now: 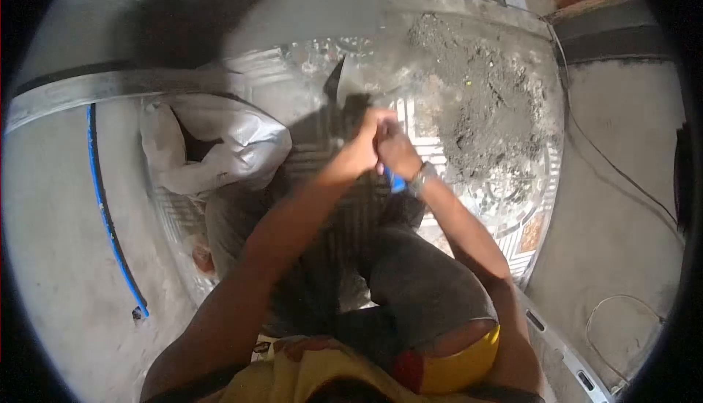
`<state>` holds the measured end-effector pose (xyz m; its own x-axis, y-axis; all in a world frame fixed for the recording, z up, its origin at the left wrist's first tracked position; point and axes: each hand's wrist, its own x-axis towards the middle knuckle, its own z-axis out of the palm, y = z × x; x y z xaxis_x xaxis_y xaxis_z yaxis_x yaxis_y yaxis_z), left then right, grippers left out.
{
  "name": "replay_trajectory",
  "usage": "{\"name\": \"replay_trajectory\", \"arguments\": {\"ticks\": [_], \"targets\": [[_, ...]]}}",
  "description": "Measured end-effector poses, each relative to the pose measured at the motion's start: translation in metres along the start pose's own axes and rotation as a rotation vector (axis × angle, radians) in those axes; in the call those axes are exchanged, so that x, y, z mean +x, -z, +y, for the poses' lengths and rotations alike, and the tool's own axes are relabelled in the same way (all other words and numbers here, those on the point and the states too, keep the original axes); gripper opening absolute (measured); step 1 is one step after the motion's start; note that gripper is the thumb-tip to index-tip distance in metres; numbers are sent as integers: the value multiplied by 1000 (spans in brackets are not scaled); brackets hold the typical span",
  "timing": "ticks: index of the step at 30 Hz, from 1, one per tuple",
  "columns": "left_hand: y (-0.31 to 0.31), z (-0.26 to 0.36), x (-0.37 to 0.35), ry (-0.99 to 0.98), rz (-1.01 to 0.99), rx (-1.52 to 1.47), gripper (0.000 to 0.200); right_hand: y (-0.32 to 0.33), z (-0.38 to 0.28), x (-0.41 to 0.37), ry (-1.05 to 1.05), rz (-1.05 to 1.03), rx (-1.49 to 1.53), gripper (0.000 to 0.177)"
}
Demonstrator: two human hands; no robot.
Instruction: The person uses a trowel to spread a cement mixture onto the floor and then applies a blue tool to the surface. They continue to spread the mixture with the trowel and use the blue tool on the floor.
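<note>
In the head view, holds left hand (368, 138) and right hand (398, 152) together over the patterned floor (307, 150), fingers bent and overlapping, too blurred to tell how far open or what is gripped. Shows a blue object (396, 181) just below the fingers, near the right wrist, between white sack (253, 143) and grey rubble (494, 110).

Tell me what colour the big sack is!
The wrinkled sack is white, greyish in shadow; best seen in the head view.
</note>
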<state>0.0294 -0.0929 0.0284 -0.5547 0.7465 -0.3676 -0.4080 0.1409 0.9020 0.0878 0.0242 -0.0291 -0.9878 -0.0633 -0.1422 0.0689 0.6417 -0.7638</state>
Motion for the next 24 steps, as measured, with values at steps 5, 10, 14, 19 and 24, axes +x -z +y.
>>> {"name": "replay_trajectory", "arguments": {"ticks": [5,10,14,19,24], "targets": [[22,-95,58,467,-2,-760,52,58,-56,10,-587,-93,455,35],[-14,-34,-5,-649,295,211,47,32,-40,-14,-184,-68,186,31],[-5,-36,0,-103,252,-905,29,29,-59,4,-207,-266,306,41],[24,14,48,227,294,-780,34,42,-36,63,-17,-165,119,30],[17,45,49,437,529,-803,33,53,-41,77,93,-323,-59,22]]}}
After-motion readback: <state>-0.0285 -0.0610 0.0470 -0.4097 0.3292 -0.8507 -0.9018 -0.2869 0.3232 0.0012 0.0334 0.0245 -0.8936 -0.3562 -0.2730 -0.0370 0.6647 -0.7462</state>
